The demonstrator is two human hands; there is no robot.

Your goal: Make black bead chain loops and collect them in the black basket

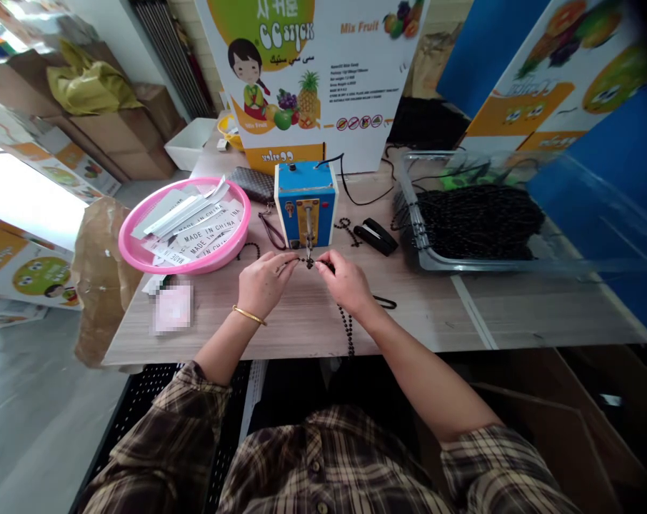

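Observation:
A strand of black beads hangs from my right hand down across the table's front edge. My left hand, with a gold bangle at the wrist, pinches the strand from the other side. Between my fingertips the beads meet the metal tip of a small blue and white machine. Both hands are closed in a pinch, just in front of that machine. Whether the tip touches the beads is too small to tell.
Left of the machine stands a pink basket of printed labels. A black stapler lies to the right, beside a clear plastic bin heaped with black bead strands. Printed cartons rise behind. A patterned pouch lies near the basket.

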